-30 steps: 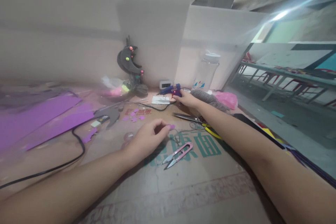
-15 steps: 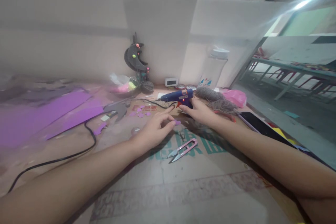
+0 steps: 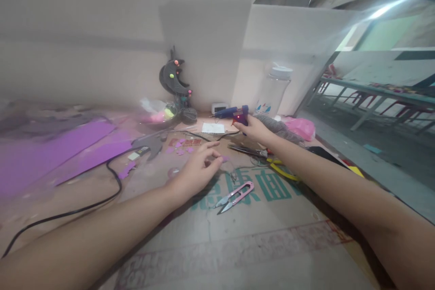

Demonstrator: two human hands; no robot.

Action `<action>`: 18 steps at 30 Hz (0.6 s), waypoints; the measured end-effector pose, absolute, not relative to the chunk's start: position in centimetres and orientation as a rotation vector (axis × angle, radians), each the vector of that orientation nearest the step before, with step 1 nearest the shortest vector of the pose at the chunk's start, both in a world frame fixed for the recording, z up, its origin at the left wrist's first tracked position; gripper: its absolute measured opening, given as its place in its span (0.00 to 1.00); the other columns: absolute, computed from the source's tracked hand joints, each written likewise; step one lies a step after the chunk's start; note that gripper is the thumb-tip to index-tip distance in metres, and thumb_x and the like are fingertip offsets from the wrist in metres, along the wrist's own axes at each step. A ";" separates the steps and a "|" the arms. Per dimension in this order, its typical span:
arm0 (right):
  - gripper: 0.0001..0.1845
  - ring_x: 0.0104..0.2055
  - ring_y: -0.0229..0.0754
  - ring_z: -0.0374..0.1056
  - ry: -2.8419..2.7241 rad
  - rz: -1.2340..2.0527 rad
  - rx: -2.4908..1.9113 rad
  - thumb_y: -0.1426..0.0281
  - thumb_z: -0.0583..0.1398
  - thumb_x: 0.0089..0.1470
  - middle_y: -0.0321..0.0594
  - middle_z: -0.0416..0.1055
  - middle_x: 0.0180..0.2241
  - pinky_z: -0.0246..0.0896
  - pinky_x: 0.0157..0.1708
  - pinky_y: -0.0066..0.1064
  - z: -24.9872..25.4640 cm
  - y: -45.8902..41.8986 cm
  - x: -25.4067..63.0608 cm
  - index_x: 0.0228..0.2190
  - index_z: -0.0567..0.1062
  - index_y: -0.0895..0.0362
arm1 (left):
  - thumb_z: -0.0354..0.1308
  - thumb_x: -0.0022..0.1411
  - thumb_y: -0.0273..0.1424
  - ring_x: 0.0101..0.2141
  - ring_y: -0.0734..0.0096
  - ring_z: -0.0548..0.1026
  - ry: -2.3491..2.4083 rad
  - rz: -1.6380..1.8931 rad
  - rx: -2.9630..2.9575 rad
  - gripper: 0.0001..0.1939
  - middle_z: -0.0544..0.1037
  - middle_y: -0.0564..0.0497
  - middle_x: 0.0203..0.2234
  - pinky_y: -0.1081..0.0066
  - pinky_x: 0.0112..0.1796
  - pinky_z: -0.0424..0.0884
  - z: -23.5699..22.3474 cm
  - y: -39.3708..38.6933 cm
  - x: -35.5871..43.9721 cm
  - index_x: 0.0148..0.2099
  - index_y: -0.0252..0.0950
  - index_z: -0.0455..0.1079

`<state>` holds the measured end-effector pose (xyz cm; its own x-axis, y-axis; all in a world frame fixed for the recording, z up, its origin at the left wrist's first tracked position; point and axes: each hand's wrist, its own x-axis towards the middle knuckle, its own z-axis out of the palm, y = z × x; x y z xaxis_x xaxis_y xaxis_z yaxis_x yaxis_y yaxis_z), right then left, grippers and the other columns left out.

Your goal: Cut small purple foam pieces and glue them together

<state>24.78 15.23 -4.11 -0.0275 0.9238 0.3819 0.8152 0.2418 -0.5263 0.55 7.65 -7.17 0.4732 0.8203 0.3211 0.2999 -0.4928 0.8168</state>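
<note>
My right hand [image 3: 257,129] is wrapped round the handle of a blue hot glue gun [image 3: 231,112]. A red light glows on the gun, and its nozzle points left, over a small white sheet [image 3: 213,128]. Low over the cardboard, my left hand [image 3: 200,166] pinches a small purple piece [image 3: 224,159] between thumb and finger. Thread snips [image 3: 237,196] with pink handles lie just in front of that hand. Beneath my right forearm are pliers [image 3: 247,149] and a yellow-handled tool [image 3: 283,171]. Several purple cut-outs [image 3: 180,147] lie beyond my left hand.
Purple sheets [image 3: 88,152] cover the left side, beside a black cable [image 3: 84,208]. A dark crescent decoration [image 3: 171,78] stands at the wall. To the right are a clear bottle [image 3: 273,90], grey yarn [image 3: 280,128], a pink bag [image 3: 301,128] and a dark phone-like slab [image 3: 328,156].
My right hand has lifted the glue gun up and away, uncovering the white sheet and the pliers. My left hand stays nearly in place with the purple piece. The view has shifted slightly.
</note>
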 end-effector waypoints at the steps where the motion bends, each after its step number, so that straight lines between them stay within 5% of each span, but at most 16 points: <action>1: 0.19 0.53 0.54 0.72 -1.866 0.207 -1.598 0.67 0.60 0.61 0.52 0.77 0.51 0.65 0.54 0.43 -4.0 16.2 24.8 0.51 0.74 0.62 | 0.53 0.67 0.35 0.62 0.56 0.65 0.922 0.948 2.023 0.12 0.68 0.40 0.61 0.59 0.51 0.69 -7.2 7.7 0.6 0.32 0.37 0.70; 7: 0.21 0.55 0.51 0.72 -1.915 0.222 -1.689 0.69 0.62 0.61 0.54 0.75 0.53 0.64 0.55 0.39 -5.1 20.5 24.7 0.54 0.73 0.63 | 0.53 0.67 0.37 0.59 0.57 0.68 0.904 0.920 2.026 0.13 0.70 0.42 0.58 0.61 0.49 0.68 -7.4 7.8 0.4 0.33 0.37 0.71; 12: 0.19 0.50 0.50 0.74 -1.929 0.229 -1.798 0.67 0.66 0.58 0.50 0.76 0.50 0.66 0.53 0.46 -5.8 21.1 26.0 0.49 0.75 0.62 | 0.53 0.67 0.38 0.52 0.59 0.72 0.895 0.897 2.018 0.12 0.74 0.44 0.52 0.62 0.48 0.68 -7.2 7.6 0.3 0.34 0.38 0.71; 18: 0.20 0.45 0.50 0.75 -1.886 0.196 -1.750 0.66 0.66 0.56 0.52 0.79 0.45 0.67 0.48 0.37 -5.2 18.8 27.5 0.48 0.76 0.62 | 0.53 0.66 0.39 0.44 0.61 0.75 0.918 0.898 2.016 0.13 0.78 0.46 0.43 0.64 0.43 0.67 -6.9 7.4 0.3 0.33 0.38 0.70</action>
